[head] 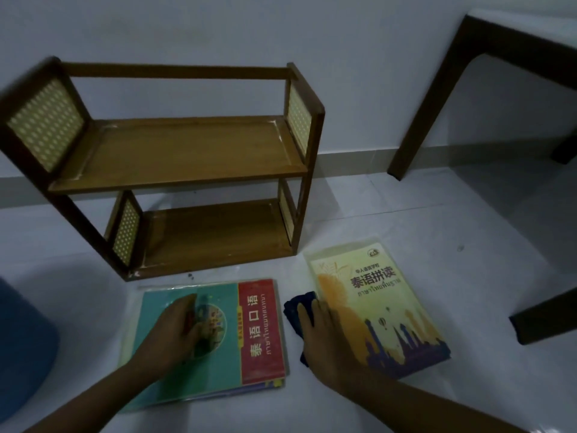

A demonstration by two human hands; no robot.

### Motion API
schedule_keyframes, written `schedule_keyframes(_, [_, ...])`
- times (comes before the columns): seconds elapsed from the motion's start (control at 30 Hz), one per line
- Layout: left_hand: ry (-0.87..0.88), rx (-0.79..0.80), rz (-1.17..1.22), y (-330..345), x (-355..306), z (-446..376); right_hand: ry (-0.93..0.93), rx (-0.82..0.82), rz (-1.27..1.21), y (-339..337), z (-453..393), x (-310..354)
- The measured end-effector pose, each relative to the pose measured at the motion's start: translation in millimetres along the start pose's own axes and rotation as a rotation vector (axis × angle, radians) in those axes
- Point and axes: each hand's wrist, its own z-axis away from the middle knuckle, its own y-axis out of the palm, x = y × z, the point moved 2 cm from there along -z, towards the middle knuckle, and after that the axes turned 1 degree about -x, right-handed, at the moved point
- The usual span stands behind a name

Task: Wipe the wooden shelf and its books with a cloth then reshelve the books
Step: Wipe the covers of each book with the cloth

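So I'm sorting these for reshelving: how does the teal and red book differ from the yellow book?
The teal and red book tops a small stack on the left; the yellow book lies on the right, apparently alone. The teal one's title runs sideways; the yellow one's faces the camera. The left hand rests on the teal cover; the right hand presses a dark blue cloth at the yellow book's edge. Both lie flat on the floor, off the wooden shelf.

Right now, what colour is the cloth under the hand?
Dark blue cloth, under the right hand; head view.
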Motion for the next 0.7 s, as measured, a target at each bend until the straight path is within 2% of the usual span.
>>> schedule_keyframes(0.1, [0.051,0.003,-0.111,-16.7,26.1,11.6,-0.003,-0.109,-0.033,-3.2,0.5,-0.1])
schedule_keyframes(0.17, [0.022,0.023,-0.246,-29.3,50.3,14.9,-0.025,-0.202,-0.324,-18.4,-3.7,2.0])
schedule_keyframes(0.23, [0.030,0.108,-0.343,-38.0,71.8,16.6,-0.003,-0.285,-0.586,-45.3,-6.2,10.3])
schedule_keyframes(0.3, [0.050,0.212,-0.406,-47.2,93.2,20.8,-0.007,-0.390,-0.720,-73.0,-13.1,26.6])
schedule_keyframes(0.37, [0.064,0.300,-0.468,-47.5,108.2,26.2,-0.080,-0.422,-0.653,-82.5,-26.3,46.3])
schedule_keyframes(0.47, [0.066,0.333,-0.426,-42.7,125.6,32.4,-0.171,-0.219,-0.449,-50.5,-47.5,78.3])
schedule_keyframes(0.53, [0.074,0.319,-0.413,-39.8,127.2,31.1,-0.241,-0.194,-0.294,-31.7,-40.5,101.8])
schedule_keyframes(0.6, [0.106,0.310,-0.455,-40.6,128.0,30.5,-0.432,-0.230,-0.176,-20.9,-17.4,138.5])
schedule_keyframes(0.67, [0.130,0.311,-0.477,-40.0,129.5,30.7,-0.764,-0.180,-0.097,-9.9,10.1,175.5])
schedule_keyframes(0.7, [0.133,0.312,-0.470,-39.3,129.4,31.0,-0.854,-0.125,-0.066,-7.2,13.8,184.7])
